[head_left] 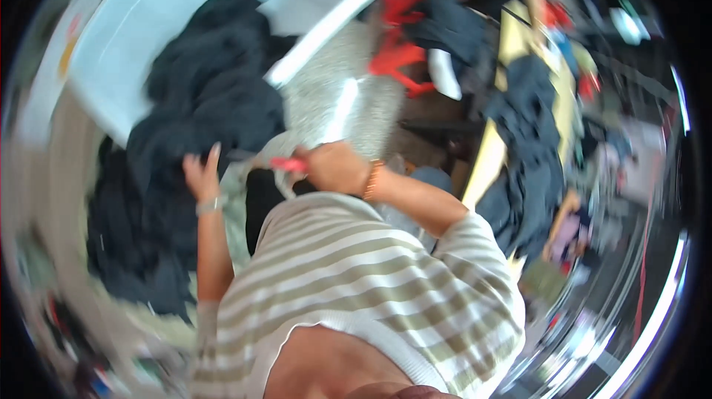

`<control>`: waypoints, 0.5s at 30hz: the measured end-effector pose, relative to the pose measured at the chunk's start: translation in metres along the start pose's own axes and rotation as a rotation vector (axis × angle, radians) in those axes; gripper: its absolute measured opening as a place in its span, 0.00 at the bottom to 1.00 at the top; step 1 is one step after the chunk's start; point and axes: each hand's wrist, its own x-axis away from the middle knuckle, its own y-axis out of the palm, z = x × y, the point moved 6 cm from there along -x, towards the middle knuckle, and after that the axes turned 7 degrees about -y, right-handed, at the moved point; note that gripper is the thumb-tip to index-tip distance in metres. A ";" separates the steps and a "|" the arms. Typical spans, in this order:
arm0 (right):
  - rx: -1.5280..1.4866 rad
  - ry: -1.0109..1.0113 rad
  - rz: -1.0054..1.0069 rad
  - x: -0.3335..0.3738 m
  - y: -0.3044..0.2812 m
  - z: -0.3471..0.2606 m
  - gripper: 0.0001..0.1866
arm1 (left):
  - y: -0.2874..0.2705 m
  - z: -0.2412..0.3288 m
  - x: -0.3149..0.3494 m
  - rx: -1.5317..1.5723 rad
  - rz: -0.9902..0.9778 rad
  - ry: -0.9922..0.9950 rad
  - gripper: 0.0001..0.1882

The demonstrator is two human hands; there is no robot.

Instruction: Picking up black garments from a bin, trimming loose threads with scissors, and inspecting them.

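The picture is blurred by motion. My right hand (335, 167) is closed around a small pink object (288, 165) and sits against a pale grey-green cloth (239, 176). An orange bracelet circles that wrist. My left hand (200, 175) is raised beside the cloth with its fingers apart, in front of a heap of dark clothes (204, 99). Whether it touches the cloth I cannot tell. A pale band sits on the left wrist. My striped shirt fills the lower middle.
A big white plastic bin (141, 28) lies tilted at the upper left, dark clothes spilling from it. A speckled grey fabric (334, 91) and a red garment (397, 47) lie beyond my hands. To the right, more dark clothes (528, 147) drape over a yellow-edged board (483, 158).
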 end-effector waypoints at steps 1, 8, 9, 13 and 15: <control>-0.012 0.002 0.038 0.003 -0.001 0.000 0.13 | 0.001 -0.009 0.007 -0.085 0.026 0.066 0.19; -0.094 0.144 0.095 0.042 0.003 0.009 0.14 | 0.024 -0.069 -0.009 -0.231 -0.144 0.055 0.16; -0.120 0.144 0.122 0.049 0.003 0.009 0.14 | 0.031 -0.068 -0.010 -0.236 -0.171 0.069 0.16; -0.129 0.262 0.173 0.072 0.003 0.014 0.14 | 0.071 -0.074 0.001 -0.759 -0.392 0.036 0.24; -0.174 0.249 0.141 0.072 0.002 0.011 0.13 | 0.078 -0.113 -0.021 -0.866 -0.420 0.068 0.26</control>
